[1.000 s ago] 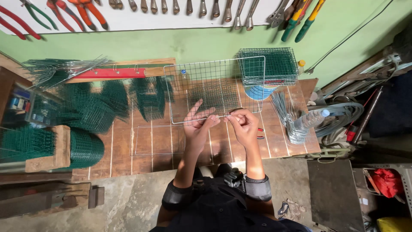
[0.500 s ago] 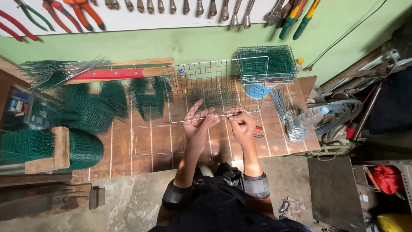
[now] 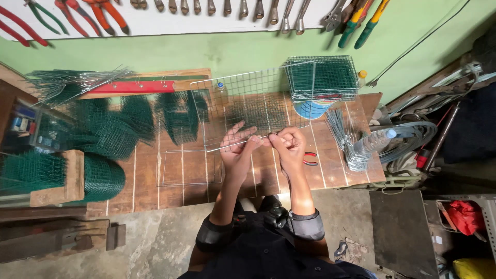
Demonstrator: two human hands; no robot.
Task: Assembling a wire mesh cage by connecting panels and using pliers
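Two hands meet at the near edge of a wire mesh panel (image 3: 253,106) that stands tilted up from the wooden workbench (image 3: 181,175), its long axis running left to right and its far edge leaning toward the green wall. The panel rises straight ahead of the person, so both hands sit below and in front of it — the left hand (image 3: 238,147) with fingers spread against the lower wire, the right hand (image 3: 289,144) curled shut around that same bottom wire just beside it. The two hands are close together, nearly touching, with the right a shade nearer the panel's right end. Just right of the right hand lie red-handled pliers (image 3: 310,158) on the bench. A second flat wire frame (image 3: 190,168) lies on the boards to the left of the left hand. Behind the panel a stack of green mesh baskets (image 3: 323,77) rests on a blue round tub (image 3: 312,108); its print is too small to tell. A clear plastic bottle (image 3: 374,142) with a blue cap lies at the bench's right end on a bundle of wire pieces (image 3: 343,139) — no readable label shows.
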